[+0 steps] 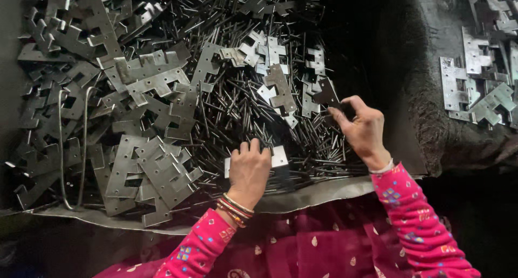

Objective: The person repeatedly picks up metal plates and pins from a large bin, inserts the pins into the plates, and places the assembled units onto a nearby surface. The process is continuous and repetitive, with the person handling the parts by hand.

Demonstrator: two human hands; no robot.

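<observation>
My left hand (249, 170) is closed over a flat grey metal hinge leaf (279, 156), which pokes out to the right of my fingers. My right hand (362, 128) pinches a dark hinge leaf (326, 93) between thumb and fingertips, lifted a little over the pile. Both hands work above a heap of thin metal pins (243, 113) that lies among loose notched hinge leaves (156, 170). Pink patterned sleeves cover both forearms, and bangles ring my left wrist.
A large pile of grey hinge leaves (97, 94) fills the left side on a sheet-metal tray (302, 198). A bent wire loop (73, 148) lies at the left. Another group of hinge leaves (480, 84) rests on dark ground at the far right.
</observation>
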